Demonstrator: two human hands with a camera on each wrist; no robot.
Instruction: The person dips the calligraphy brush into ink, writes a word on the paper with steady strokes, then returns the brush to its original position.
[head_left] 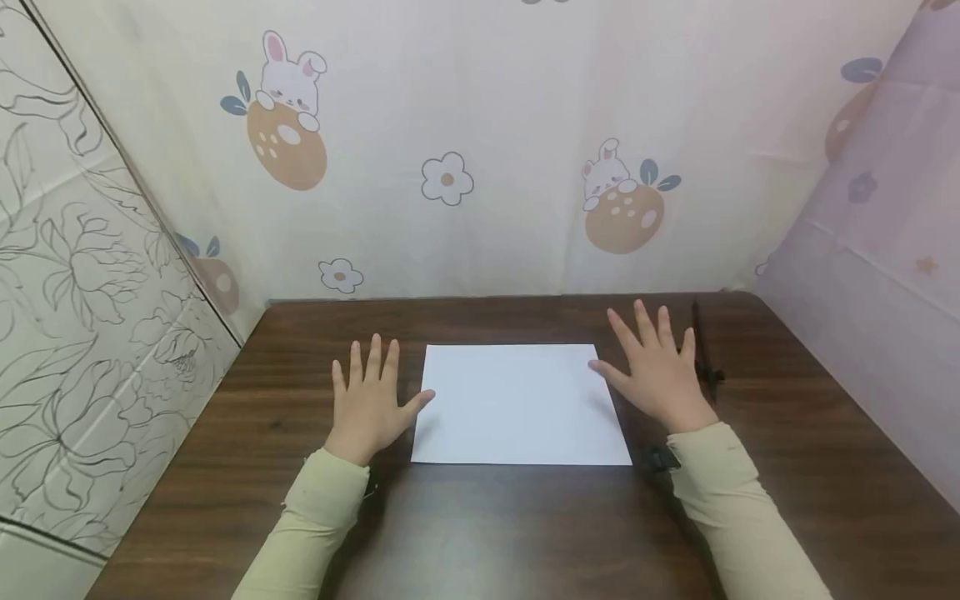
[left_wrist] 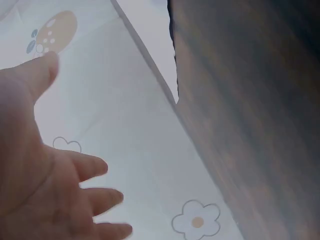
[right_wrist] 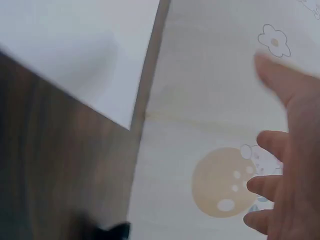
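A blank white sheet of paper (head_left: 517, 404) lies flat on the dark wood-grain table (head_left: 480, 533). My left hand (head_left: 365, 412) is held at the sheet's left side, fingers spread and straight, with its thumb over the left edge. On the other side, my right hand (head_left: 658, 379) has its fingers spread too, its thumb tip at the sheet's upper right edge. Both hands hold nothing, and soft shadows fall on the paper near the thumbs. Each wrist view shows a corner of the paper (right_wrist: 100, 65) beyond the spread fingers.
A thin dark object (head_left: 699, 333) with a small black part lies on the table behind the right hand. A curtain (head_left: 510, 100) printed with rabbits and flowers hangs at the table's back edge. Patterned panels (head_left: 75, 275) stand to the left.
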